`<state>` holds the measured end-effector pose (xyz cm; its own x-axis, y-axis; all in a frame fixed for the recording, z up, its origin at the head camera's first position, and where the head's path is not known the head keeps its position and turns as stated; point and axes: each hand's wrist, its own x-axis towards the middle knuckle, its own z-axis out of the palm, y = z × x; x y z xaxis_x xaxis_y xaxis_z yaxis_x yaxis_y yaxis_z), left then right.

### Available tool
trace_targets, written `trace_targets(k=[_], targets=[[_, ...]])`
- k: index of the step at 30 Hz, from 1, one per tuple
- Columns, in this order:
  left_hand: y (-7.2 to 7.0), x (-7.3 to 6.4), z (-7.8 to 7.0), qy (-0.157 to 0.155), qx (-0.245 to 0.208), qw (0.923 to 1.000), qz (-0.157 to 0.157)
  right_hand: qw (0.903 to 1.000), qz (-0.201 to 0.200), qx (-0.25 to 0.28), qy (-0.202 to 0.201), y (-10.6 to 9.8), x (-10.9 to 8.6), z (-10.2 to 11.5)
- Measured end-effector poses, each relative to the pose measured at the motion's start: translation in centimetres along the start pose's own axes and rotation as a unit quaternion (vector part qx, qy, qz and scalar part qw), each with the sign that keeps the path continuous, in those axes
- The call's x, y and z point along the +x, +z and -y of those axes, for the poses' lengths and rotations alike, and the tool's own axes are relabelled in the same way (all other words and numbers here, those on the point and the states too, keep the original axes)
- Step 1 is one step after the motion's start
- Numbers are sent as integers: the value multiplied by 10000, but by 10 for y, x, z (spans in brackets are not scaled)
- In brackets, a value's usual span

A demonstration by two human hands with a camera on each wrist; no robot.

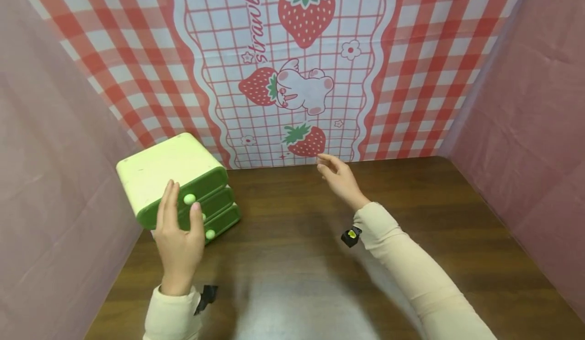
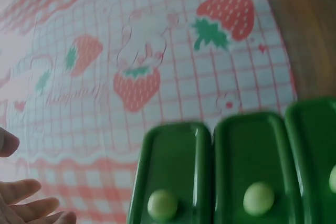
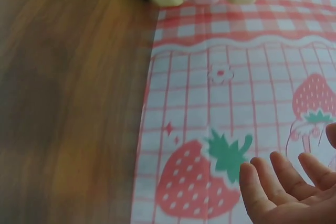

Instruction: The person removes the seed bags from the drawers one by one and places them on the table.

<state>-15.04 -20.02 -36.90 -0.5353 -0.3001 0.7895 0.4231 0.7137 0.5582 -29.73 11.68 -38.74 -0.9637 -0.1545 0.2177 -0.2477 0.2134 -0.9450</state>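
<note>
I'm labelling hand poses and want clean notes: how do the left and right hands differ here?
In the head view, the left hand overlaps the green drawer unit, while the right hand appears mostly against the wooden table. The left hand's fingers point up the picture, fairly straight; the right hand's point up and left, gently bent. Both hands hold nothing and emerge from cream sleeves.

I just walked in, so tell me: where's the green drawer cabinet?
In the head view, the green drawer cabinet is at the left of the brown tabletop, near the left pink cloth, with the left hand in front of it.
</note>
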Motion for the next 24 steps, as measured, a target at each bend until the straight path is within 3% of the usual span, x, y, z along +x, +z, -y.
trace_targets(k=[4, 8, 20, 24], targets=[[-15, 1, 7, -184, 73, 9989, -415, 9996, 236, 130, -55, 18, 12, 10], [-27, 0, 17, -699, 197, 9953, -647, 9986, 488, 184, -112, 38, 22, 20], [-40, -13, 40, -2125, -97, 9761, -455, 9880, 1508, -316, -92, 102, 34, 41], [-40, -15, 44, -2605, -583, 9636, -174, 9821, 1862, -275, -52, 124, 33, 47]])
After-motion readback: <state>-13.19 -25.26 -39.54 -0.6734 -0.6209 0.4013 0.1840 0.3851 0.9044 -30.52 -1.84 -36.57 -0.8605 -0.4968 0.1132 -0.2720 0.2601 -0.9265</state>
